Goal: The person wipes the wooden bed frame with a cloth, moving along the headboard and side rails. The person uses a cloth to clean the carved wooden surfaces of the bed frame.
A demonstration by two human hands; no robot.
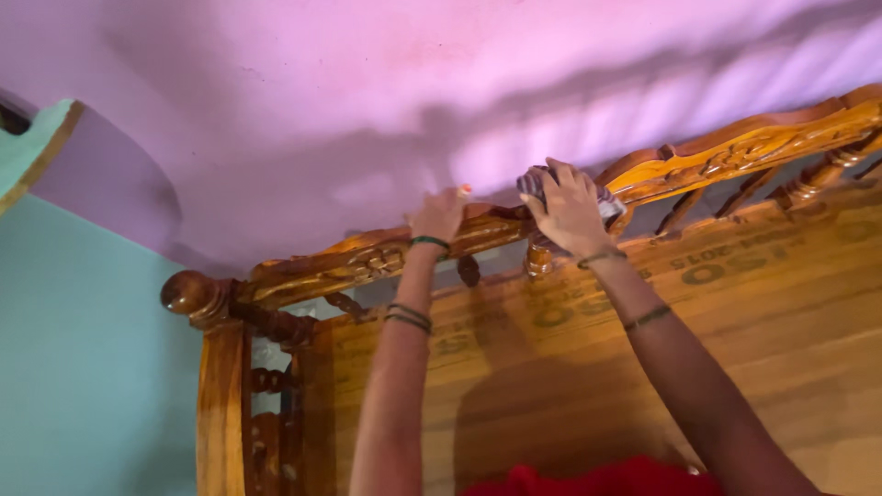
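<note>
A carved, glossy wooden headboard rail [367, 262] runs across the view against a purple wall. My left hand [438, 214] rests on top of this rail, fingers curled over its edge. My right hand [570, 209] presses a striped grey cloth [608, 204] onto the rail's raised centre. Both wrists wear thin bangles. Most of the cloth is hidden under my right hand.
A round wooden knob [186, 292] tops the corner post [221, 404] at the left, with turned spindles [276, 323] below the rail. A plywood board [735, 349] fills the bed frame. A turquoise wall [83, 367] stands to the left. Red fabric [597, 480] shows at the bottom edge.
</note>
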